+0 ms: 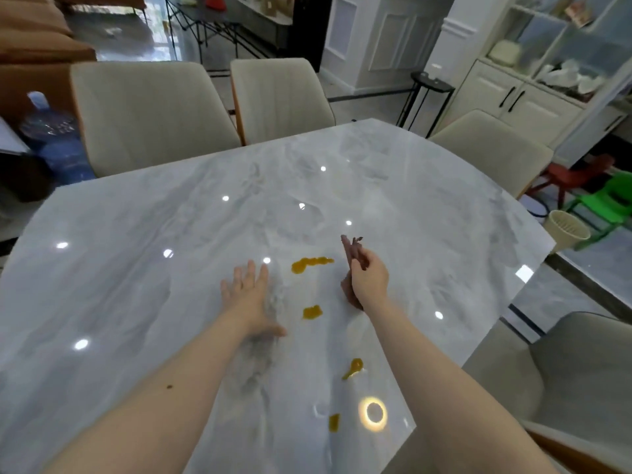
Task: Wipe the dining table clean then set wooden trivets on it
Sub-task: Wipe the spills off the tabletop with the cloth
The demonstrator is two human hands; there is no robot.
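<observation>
From the head view, the marble dining table (136, 268) carries four orange-yellow sauce stains in a rough line running from the middle of the table back toward the person. The farthest is a long smear (310, 264), lying crosswise, left to right. Nearer come a small blot (312, 312), a drop with a tail (354, 367) and a last spot (333, 422) close to the near edge.

The right hand (367, 282) pinches a dark brownish cloth (352, 258), bunched and held up off the table, just right of the long smear. The left hand (251, 295) is spread flat, fingers straight, resting on the table left of the stains.

The stain line thus lies between the two hands, and the cloth hand is the nearer to its far end. The wipe likely starts at the long smear, with a short move down and leftward, then drawn back along the line toward the body.

No wooden trivets are in sight. Beige chairs (150, 114) stand around the table.
</observation>
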